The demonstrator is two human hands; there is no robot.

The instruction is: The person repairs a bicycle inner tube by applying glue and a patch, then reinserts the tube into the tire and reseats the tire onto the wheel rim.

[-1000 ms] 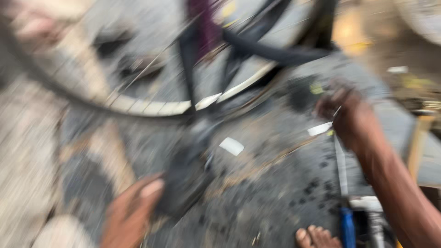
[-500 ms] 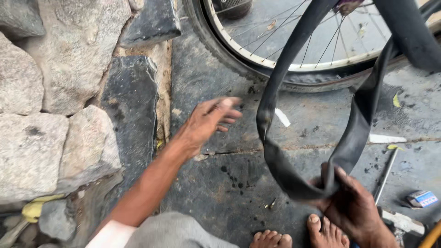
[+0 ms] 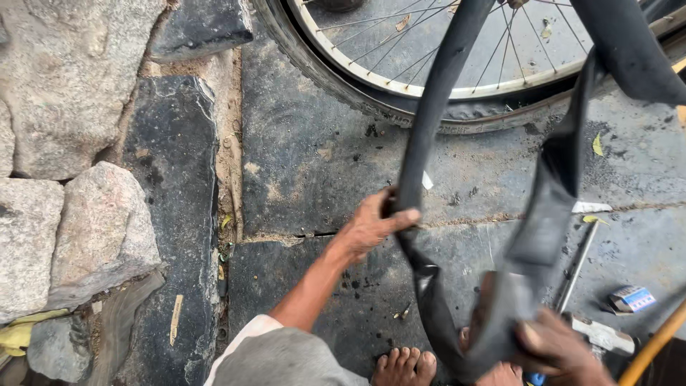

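tube: black inner tube [image 3: 436, 107], hangs in a long loop from top right down to near centre, in front of the wheel [image 3: 429, 86]
left hand: left hand [image 3: 371, 225] closed round the tube's left run, thumb across the front
right hand: right hand [image 3: 564, 350] gripping the flattened fold at the loop's bottom right, fingers shut on it
feel: looks soft, limp, light; deflated, folds flat where pinched; rubber probably grippy, not slippery
weak spots: thin wall, likely tears on sharp stone or spokes
hold: best taken round the full width, as both hands do; no valve visible, can't tell where it is
ground: dark stone slab [image 3: 307, 164], rough rocks [image 3: 78, 236] to the left
nearby: metal rod [image 3: 575, 268] and small box [image 3: 632, 299] right; bare foot [image 3: 404, 366] near
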